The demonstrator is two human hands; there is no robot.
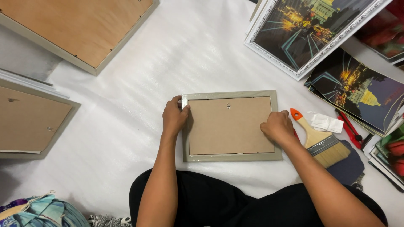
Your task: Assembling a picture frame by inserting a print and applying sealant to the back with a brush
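Sheeting (202,50) under us looks slick, so the face-down picture frame (230,125) lying before us might skid. Our left hand (175,118) pinches its left edge, our right hand (276,127) presses its right edge; the paintbrush (319,141) nearby could get knocked.

1. Under my fingers (182,110) lies a small rectangular picture frame with a grey-beige moulding (229,157), its surface glossy as if wrapped in clear film.
2. Its brown backing board (229,126) looks like matt fibreboard, smooth, with a small metal hanger (228,106).
3. The white sheet covering the floor (168,59) has a soft, faintly shiny, foam-like texture.
4. The broad paintbrush with pale wooden handle (322,143) has an orange plastic tip, a bright metal ferrule and pale bristles.
5. The ornate white frame (294,69) looks embossed; the night-city prints (357,88) are glossy paper.
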